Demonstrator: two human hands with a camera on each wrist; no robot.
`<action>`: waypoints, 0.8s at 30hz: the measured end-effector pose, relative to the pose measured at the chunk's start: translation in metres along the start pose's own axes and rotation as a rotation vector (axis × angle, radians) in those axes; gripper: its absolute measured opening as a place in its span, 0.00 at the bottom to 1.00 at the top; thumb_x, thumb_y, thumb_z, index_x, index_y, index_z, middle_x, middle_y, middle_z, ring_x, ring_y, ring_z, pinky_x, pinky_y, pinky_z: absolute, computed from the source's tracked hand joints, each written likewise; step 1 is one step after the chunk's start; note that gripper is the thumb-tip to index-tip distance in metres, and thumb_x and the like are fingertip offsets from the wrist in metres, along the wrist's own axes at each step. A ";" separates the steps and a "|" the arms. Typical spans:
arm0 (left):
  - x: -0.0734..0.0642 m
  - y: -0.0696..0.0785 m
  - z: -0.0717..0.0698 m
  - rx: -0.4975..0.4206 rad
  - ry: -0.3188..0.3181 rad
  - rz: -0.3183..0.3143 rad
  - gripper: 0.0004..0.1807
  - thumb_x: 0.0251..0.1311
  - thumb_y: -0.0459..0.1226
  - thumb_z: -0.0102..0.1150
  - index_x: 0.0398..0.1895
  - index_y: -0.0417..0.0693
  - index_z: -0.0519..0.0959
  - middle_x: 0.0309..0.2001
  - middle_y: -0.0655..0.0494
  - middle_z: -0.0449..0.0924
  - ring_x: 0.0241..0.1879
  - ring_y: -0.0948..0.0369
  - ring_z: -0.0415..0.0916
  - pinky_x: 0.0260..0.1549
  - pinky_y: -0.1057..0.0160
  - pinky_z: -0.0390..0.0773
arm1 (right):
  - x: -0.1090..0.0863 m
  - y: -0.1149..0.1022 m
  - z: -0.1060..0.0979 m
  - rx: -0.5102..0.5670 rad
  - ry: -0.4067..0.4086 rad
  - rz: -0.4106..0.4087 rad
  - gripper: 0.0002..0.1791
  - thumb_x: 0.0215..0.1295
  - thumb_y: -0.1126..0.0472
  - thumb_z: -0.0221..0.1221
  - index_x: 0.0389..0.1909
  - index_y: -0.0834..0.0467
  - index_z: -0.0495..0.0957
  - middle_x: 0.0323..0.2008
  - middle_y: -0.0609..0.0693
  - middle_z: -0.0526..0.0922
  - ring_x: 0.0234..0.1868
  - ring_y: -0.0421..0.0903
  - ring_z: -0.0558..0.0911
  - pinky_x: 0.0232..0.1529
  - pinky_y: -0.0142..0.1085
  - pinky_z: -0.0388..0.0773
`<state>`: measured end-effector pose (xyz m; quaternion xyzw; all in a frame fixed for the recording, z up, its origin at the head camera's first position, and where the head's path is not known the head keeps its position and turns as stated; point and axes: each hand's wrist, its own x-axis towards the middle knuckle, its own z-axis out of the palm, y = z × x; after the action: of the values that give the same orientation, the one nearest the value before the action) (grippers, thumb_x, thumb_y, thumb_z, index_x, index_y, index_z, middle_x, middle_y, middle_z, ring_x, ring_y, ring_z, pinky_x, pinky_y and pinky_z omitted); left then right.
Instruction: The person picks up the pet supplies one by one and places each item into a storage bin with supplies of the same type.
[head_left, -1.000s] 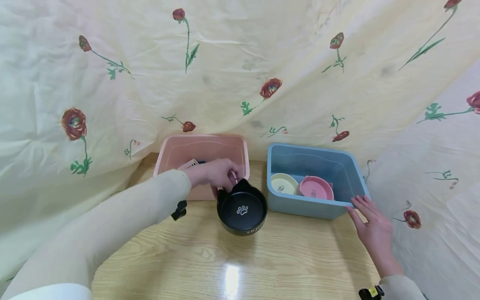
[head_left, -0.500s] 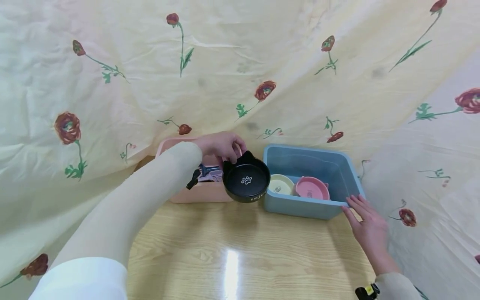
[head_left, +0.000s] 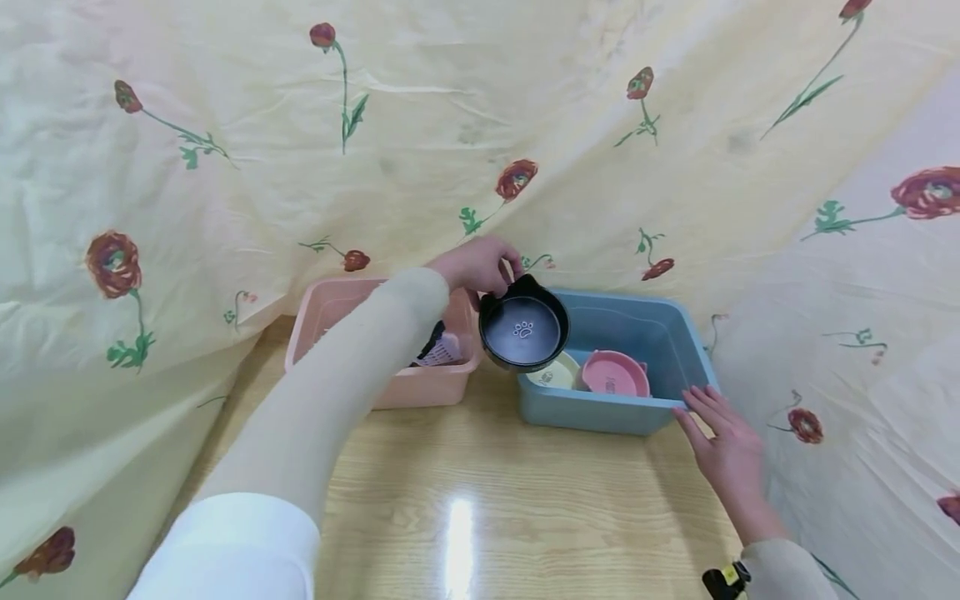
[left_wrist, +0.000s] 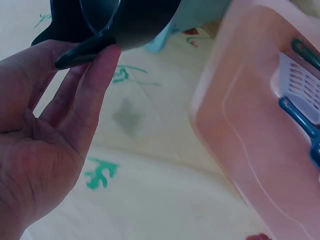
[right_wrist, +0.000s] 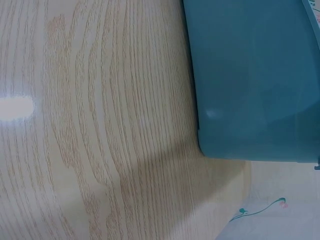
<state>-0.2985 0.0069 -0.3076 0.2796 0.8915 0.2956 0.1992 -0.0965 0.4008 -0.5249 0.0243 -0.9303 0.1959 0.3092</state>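
Above the near left corner of the blue plastic bin, a black pet bowl with a white paw print inside and two cat-ear points on its rim hangs in the air, tilted toward the camera. The left hand pinches it by the far rim at the ears; in the left wrist view the thumb lies against the underside of that rim while the fingers run behind it. Directly under the bowl, inside the bin, sit a cream bowl, partly covered by the black one, and a pink bowl just beside it on the right. The right hand rests with its fingers straight and slightly spread against the bin's near right corner, fingertips touching the rim. To the left of the bin, close beside it, stands a pink plastic bin holding a slotted scoop with a dark blue handle, seen also in the left wrist view. Both bins stand on a light wood-grain table, whose surface and the blue bin's outer wall fill the right wrist view. A cream cloth printed with red flowers drapes behind and to both sides.
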 end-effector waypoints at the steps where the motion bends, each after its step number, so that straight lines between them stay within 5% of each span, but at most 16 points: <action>1: 0.005 0.002 0.003 0.017 0.010 0.007 0.16 0.67 0.23 0.60 0.54 0.45 0.83 0.55 0.46 0.84 0.44 0.52 0.83 0.28 0.54 0.91 | 0.000 0.000 0.001 0.001 0.006 -0.003 0.24 0.67 0.56 0.73 0.61 0.61 0.86 0.62 0.63 0.85 0.70 0.64 0.78 0.72 0.60 0.70; 8: 0.036 0.016 0.024 0.122 0.054 0.029 0.16 0.69 0.26 0.60 0.55 0.49 0.83 0.54 0.49 0.84 0.42 0.54 0.85 0.29 0.56 0.91 | 0.000 -0.001 0.002 -0.004 0.023 -0.012 0.24 0.67 0.55 0.73 0.60 0.61 0.86 0.61 0.63 0.85 0.69 0.65 0.79 0.69 0.62 0.72; 18: 0.071 0.026 0.057 0.289 0.004 0.098 0.16 0.70 0.26 0.61 0.54 0.53 0.84 0.54 0.52 0.83 0.50 0.54 0.79 0.23 0.58 0.88 | 0.002 0.000 0.003 -0.015 0.036 -0.039 0.24 0.65 0.56 0.75 0.59 0.61 0.87 0.59 0.62 0.87 0.67 0.65 0.81 0.67 0.61 0.74; 21: 0.080 0.027 0.066 0.339 0.019 0.141 0.16 0.69 0.27 0.61 0.52 0.53 0.86 0.52 0.54 0.84 0.50 0.55 0.78 0.32 0.60 0.86 | 0.003 0.001 0.004 -0.018 0.030 -0.033 0.23 0.66 0.56 0.74 0.59 0.61 0.87 0.59 0.63 0.87 0.67 0.65 0.81 0.66 0.63 0.74; 24: 0.087 0.028 0.076 0.430 0.040 0.183 0.16 0.68 0.27 0.63 0.52 0.55 0.87 0.50 0.57 0.86 0.51 0.57 0.77 0.52 0.61 0.81 | 0.002 0.001 0.003 -0.021 0.014 -0.020 0.24 0.66 0.56 0.74 0.60 0.61 0.87 0.60 0.63 0.86 0.68 0.65 0.80 0.65 0.65 0.74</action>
<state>-0.3143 0.1108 -0.3628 0.3895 0.9087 0.1211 0.0894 -0.1001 0.4008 -0.5265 0.0288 -0.9298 0.1830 0.3181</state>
